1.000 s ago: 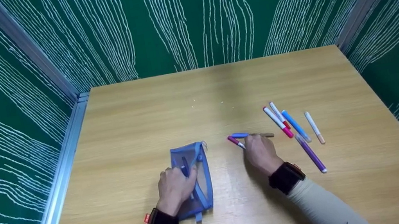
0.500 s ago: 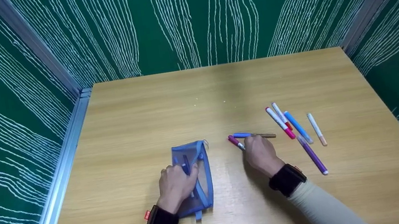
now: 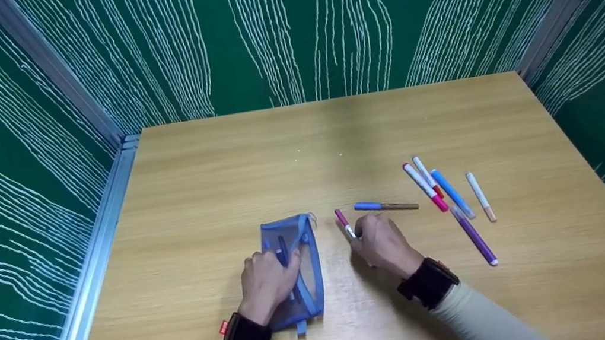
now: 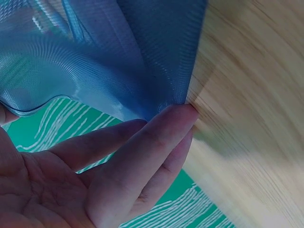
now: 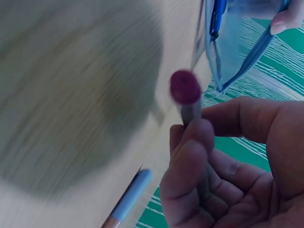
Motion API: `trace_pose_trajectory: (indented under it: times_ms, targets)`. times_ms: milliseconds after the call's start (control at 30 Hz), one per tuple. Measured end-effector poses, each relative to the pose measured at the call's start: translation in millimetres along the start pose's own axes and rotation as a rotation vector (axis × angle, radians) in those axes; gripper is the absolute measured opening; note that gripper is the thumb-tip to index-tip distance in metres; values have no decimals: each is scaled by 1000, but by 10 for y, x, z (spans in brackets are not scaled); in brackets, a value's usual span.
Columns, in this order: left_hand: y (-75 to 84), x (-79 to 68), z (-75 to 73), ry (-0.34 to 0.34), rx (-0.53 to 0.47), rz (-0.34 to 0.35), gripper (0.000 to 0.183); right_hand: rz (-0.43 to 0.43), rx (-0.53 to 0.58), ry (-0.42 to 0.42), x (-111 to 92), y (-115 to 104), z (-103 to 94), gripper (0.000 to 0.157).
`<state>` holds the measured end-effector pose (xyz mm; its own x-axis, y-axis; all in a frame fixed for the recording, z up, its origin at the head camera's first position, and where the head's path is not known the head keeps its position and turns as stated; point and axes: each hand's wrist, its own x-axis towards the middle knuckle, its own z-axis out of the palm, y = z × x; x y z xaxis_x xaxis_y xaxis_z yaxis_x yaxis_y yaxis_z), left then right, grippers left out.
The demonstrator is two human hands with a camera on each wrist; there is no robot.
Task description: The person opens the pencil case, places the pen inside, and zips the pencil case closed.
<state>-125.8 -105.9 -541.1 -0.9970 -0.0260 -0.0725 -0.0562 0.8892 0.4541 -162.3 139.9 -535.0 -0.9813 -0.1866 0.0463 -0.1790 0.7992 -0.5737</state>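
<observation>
A blue mesh pencil case [image 3: 308, 274] lies on the table with its zip opening facing right and some dark blue pens inside. My left hand [image 3: 268, 283] holds it, thumb at the opening and fingers on the outer side; the left wrist view has the fingertips [image 4: 183, 114] against the mesh. To its right, my right hand [image 3: 383, 245] pinches a marker [image 3: 344, 221] with a magenta end and a white barrel. In the right wrist view that magenta end [image 5: 185, 88] points at the camera. Just beyond this hand lies a marker with blue and brown parts [image 3: 386, 206].
Farther right lie a pink-capped white marker [image 3: 425, 186], a red-ended one [image 3: 424, 172], a light blue one [image 3: 452, 193], a purple one [image 3: 474, 237] and a white one with a peach end [image 3: 480, 196]. Green, white-streaked walls surround the wooden table [image 3: 218, 170].
My right hand has lifted the magenta-ended marker and shifted slightly left and nearer, away from the blue and brown marker. The left hand stays on the pencil case.
</observation>
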Motion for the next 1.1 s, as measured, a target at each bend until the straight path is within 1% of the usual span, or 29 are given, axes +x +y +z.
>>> trace_pose_trajectory:
  times_ms: [100, 233, 367, 600, 900, 1100]
  targets:
    - [-10, 1, 15, -8, 9, -2, 58, 46, 71, -48, -27, -62, 22, 12]
    - [-19, 2, 15, 7, 19, 1, 58, 57, 107, -77, -51, -147, 38, 11]
    - [-19, 1, 17, 26, 22, 2, 59, 41, 141, -95, -74, -205, 77, 13]
    - [-18, 3, 5, 5, 19, -10, 60, -8, 149, -75, -92, -278, 140, 12]
    - [-4, 2, -6, -28, 2, -26, 60, -17, 190, -100, -126, -373, 210, 13]
    - [-11, 4, -3, -33, -3, -30, 60, -6, 227, -134, -132, -425, 295, 14]
